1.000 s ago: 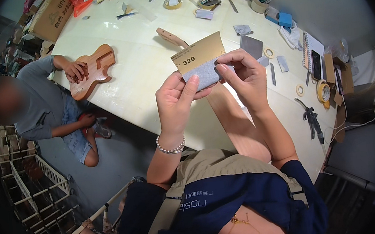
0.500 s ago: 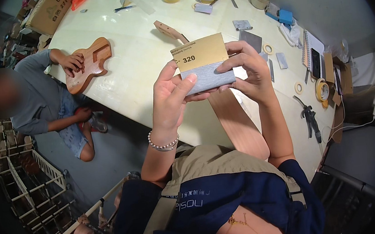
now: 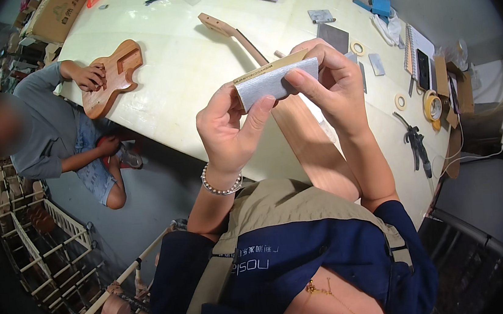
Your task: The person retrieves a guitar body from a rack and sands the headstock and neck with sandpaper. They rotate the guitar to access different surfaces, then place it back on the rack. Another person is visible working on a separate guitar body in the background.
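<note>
A piece of sandpaper (image 3: 277, 83), grey on its gritty face and tan on its backing, is held up between my hands over the table. My left hand (image 3: 223, 123) pinches its left end, thumb on the grey face. At the right end, my right hand (image 3: 334, 84) grips it with the thumb on the grey face and the fingers curled behind. Under the hands lies a pale wooden guitar body (image 3: 314, 144), its near end against my apron. A neck with a headstock (image 3: 217, 24) points away beyond the sandpaper; where it meets the body is hidden.
At the left, a co-worker's hand (image 3: 91, 77) rests on a brown guitar body (image 3: 113, 79). Tape rolls (image 3: 432, 105), a black air blow gun (image 3: 415, 149), a notebook (image 3: 417, 57) and a phone (image 3: 423, 70) lie along the right. A rack (image 3: 65, 222) stands at lower left.
The sandpaper has been folded or tilted over, so its tan backing now shows only as a narrow strip. My right thumb has come onto the grey face. The view has shifted slightly.
</note>
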A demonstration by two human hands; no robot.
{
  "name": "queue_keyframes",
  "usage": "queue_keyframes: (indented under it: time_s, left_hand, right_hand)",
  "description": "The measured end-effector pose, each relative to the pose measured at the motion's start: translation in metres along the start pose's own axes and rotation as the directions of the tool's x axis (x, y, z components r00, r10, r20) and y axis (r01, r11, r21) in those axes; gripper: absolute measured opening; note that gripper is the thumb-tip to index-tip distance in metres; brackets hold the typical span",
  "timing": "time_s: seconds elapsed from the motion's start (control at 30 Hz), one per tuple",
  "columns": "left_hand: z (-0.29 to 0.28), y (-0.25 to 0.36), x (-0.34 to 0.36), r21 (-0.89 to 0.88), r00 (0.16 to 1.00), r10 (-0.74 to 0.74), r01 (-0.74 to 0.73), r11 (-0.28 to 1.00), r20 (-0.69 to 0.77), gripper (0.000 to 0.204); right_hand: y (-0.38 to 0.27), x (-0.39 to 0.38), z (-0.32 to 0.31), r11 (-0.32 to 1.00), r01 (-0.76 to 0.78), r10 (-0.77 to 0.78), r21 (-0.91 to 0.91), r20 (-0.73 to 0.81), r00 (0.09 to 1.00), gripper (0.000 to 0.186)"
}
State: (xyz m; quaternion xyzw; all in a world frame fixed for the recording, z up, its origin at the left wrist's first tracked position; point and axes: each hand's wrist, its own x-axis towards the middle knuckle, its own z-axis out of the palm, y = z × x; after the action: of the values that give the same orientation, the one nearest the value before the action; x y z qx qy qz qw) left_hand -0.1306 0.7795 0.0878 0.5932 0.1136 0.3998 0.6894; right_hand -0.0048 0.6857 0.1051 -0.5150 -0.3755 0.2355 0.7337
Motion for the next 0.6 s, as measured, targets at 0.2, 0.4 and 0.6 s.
queue_keyframes:
  time_s: [0.2,0.4,0.6]
  left_hand:
    - [-0.001,0.001,0.001,0.029,1.000,-0.024,0.023,0.999,0.017,0.023]
    - [-0.021,0.009,0.013,0.337,0.977,-0.083,0.013,0.941,0.195,0.016]
    - [-0.023,0.013,0.018,0.188,0.975,-0.089,0.050,0.981,0.203,0.022]
  right_hand:
    - [-0.004,0.000,-0.004,0.970,-0.243,0.243,-0.033,0.008,0.970,0.021]
    - [-0.005,0.006,-0.014,0.892,0.073,-0.003,-0.447,0.154,0.988,0.017]
    - [0.003,0.002,-0.014,0.932,0.024,0.034,-0.361,0.152,0.988,0.016]
